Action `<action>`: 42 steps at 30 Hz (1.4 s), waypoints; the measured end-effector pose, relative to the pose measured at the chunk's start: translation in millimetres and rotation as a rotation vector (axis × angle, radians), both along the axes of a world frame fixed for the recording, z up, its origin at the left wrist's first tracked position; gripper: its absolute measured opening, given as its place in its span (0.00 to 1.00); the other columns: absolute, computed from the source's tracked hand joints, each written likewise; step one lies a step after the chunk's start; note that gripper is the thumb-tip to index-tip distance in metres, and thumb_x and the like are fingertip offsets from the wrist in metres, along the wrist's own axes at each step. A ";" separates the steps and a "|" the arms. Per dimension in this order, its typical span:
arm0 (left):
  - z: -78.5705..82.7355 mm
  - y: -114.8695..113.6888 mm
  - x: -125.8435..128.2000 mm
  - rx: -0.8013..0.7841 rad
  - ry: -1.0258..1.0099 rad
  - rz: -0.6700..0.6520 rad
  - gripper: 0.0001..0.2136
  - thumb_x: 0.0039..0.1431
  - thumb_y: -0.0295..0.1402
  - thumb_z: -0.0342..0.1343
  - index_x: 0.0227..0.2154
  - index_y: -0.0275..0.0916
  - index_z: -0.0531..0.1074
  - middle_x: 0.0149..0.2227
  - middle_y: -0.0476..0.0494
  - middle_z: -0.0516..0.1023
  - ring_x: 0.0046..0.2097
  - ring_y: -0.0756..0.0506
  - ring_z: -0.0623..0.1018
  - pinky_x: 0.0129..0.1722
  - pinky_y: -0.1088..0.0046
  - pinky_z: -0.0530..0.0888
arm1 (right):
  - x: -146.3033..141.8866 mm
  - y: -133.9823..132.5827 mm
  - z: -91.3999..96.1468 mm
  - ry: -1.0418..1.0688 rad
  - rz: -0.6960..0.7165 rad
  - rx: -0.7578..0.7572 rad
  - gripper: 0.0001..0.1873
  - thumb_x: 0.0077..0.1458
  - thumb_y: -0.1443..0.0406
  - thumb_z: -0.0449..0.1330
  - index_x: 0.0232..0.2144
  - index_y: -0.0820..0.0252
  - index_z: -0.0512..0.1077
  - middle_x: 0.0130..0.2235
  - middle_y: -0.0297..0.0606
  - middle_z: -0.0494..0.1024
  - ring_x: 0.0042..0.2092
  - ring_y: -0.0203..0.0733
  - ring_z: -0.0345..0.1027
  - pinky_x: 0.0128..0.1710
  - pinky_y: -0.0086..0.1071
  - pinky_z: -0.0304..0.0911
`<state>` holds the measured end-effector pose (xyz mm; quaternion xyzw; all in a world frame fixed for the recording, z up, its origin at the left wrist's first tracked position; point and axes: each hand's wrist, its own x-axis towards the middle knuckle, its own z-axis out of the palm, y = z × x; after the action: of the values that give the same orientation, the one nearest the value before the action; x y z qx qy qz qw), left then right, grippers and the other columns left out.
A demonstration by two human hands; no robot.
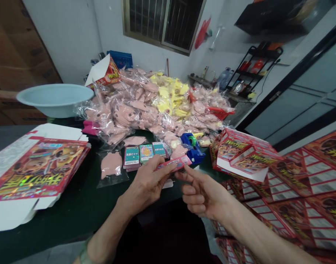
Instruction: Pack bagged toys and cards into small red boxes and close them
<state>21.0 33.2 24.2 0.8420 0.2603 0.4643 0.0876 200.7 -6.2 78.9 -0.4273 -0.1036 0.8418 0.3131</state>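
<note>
In front of me, my left hand point(150, 180) grips a small flat pink-and-red printed box point(175, 163) by its left end, thumb on top. At the box's right end, my right hand point(198, 190) pinches with thumb and index finger, its other fingers curled in. Just beyond lie three stacks of cards point(131, 156) with teal and coloured faces. A pink pig-shaped toy point(111, 165) in a clear bag lies left of them. Right behind the box stands a blue tape dispenser point(194, 148) with a green-cored roll.
Bagged pink and yellow toys point(140, 106) form a large heap across the back. A pale blue basin point(55, 101) stands at the left, with flat red printed cartons point(41, 168) nearer. Folded red boxes point(239, 152) are at the right, above many stacked boxes point(300, 198).
</note>
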 end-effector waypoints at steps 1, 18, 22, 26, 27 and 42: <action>1.2 0.7 0.0 -0.002 -0.007 -0.002 0.21 0.60 0.23 0.48 0.54 0.49 0.61 0.36 0.47 0.64 0.34 0.50 0.67 0.29 0.76 0.68 | 0.3 -2.9 -6.2 -0.003 0.005 -0.025 0.20 0.58 0.51 0.50 0.32 0.62 0.69 0.15 0.23 0.56 0.13 0.24 0.43 0.13 0.19 0.35; 8.1 3.3 -1.7 -0.058 -0.021 0.002 0.16 0.59 0.22 0.50 0.48 0.40 0.67 0.37 0.46 0.65 0.38 0.50 0.69 0.35 0.75 0.70 | -32.0 -5.6 -22.5 -0.339 -0.303 0.583 0.22 0.40 0.54 0.68 0.19 0.61 0.61 0.16 0.21 0.57 0.15 0.22 0.45 0.13 0.20 0.41; 10.2 0.8 -4.3 -0.102 -0.031 -0.023 0.16 0.58 0.21 0.49 0.49 0.39 0.67 0.39 0.44 0.66 0.40 0.49 0.70 0.37 0.74 0.71 | -37.5 3.7 -32.6 -0.369 -0.392 0.634 0.22 0.37 0.54 0.68 0.17 0.61 0.61 0.13 0.21 0.57 0.14 0.21 0.44 0.12 0.20 0.40; 7.3 3.0 6.6 -0.052 -0.135 0.023 0.16 0.55 0.23 0.53 0.47 0.37 0.68 0.39 0.43 0.67 0.40 0.49 0.71 0.36 0.73 0.72 | -45.0 11.2 -52.5 -0.438 -0.458 0.591 0.25 0.37 0.49 0.66 0.16 0.60 0.59 0.12 0.19 0.54 0.12 0.21 0.42 0.11 0.21 0.38; 5.9 4.5 10.9 -0.019 -0.174 0.075 0.14 0.54 0.23 0.55 0.45 0.37 0.70 0.38 0.44 0.67 0.38 0.49 0.71 0.34 0.75 0.72 | -46.2 12.7 -59.1 -0.460 -0.460 0.575 0.26 0.37 0.47 0.65 0.16 0.60 0.58 0.11 0.19 0.53 0.12 0.22 0.41 0.10 0.21 0.38; -27.5 -21.1 -29.2 -0.794 -1.044 0.325 0.16 0.45 0.37 0.64 0.39 0.45 0.71 0.38 0.50 0.76 0.36 0.48 0.77 0.34 0.76 0.76 | 12.3 -1.1 -61.3 -0.789 -0.429 0.880 0.19 0.52 0.55 0.58 0.43 0.59 0.64 0.35 0.36 0.72 0.34 0.37 0.66 0.32 0.28 0.63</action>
<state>-8.3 12.0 -3.4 0.3614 0.4580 0.6865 0.4339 213.0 -7.3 17.6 -0.5481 -0.4600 0.4179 0.5597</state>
